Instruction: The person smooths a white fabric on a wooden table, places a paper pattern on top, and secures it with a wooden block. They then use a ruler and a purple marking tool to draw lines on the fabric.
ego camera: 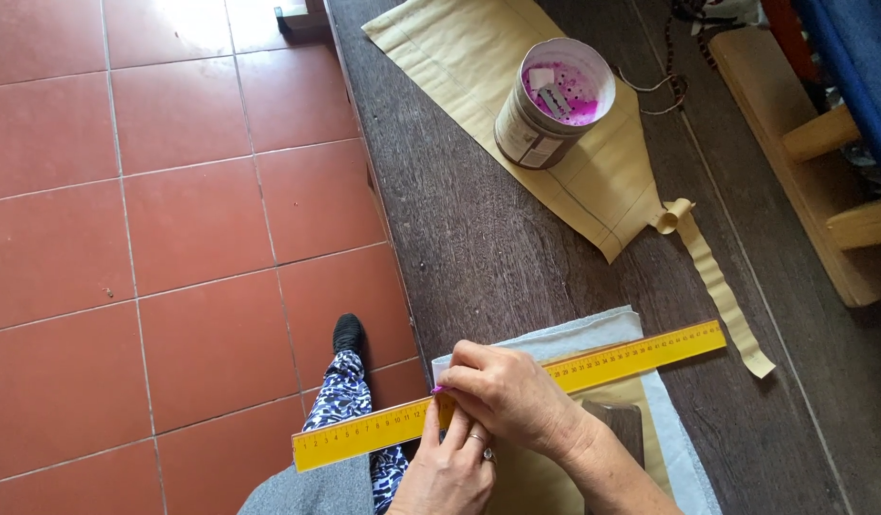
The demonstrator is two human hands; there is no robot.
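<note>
A long yellow ruler point(641, 354) lies slantwise across pale grey-blue cloth point(593, 334) and tan paper at the near edge of a dark wooden table point(478, 238). My right hand point(512, 396) reaches over the ruler and pinches a small pink marking piece point(438, 389) at the cloth's left edge. My left hand point(450, 472), with a ring on one finger, sits just below it, fingers pressing on the ruler near its left part. The hands hide the middle of the ruler.
A tin can point(545, 105) with pink contents stands on a tan paper pattern piece point(478, 57) further up the table. A curled paper strip point(717, 286) trails to the right. A dark block point(620, 424) rests on the paper. Wooden bench point(803, 162) right; red tiled floor point(173, 238) left.
</note>
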